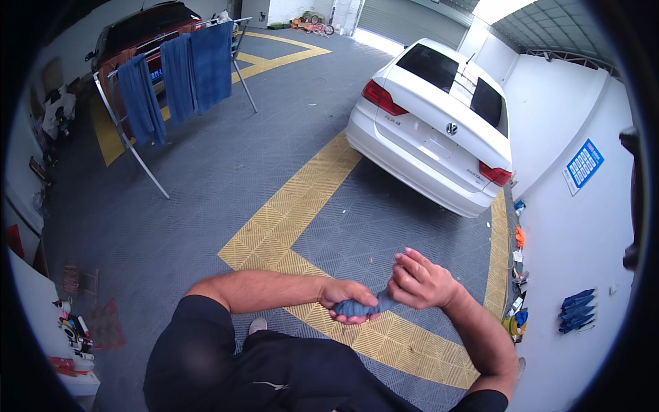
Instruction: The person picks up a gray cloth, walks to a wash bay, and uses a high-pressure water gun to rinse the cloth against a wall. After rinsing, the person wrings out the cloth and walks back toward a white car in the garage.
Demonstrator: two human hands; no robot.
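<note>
A blue-grey cloth (355, 308), bunched and twisted, is stretched between my two hands in front of my body. My left hand (351, 302) wraps around the thicker, bluer end, its thumb lying on top. At the other end, my right hand (419, 280) is closed on the cloth with its knuckles raised; the part inside the fist is hidden. Beyond my hands stands a white Volkswagen sedan (432, 134), its rear towards me.
A metal drying rack (146, 170) holding blue towels (212, 67) and reddish cloths stands at the upper left, before a red car (139, 31). Bottles and supplies line the right wall, where blue cloths (576, 310) hang. Yellow stripes (278, 226) mark the grey tiled floor.
</note>
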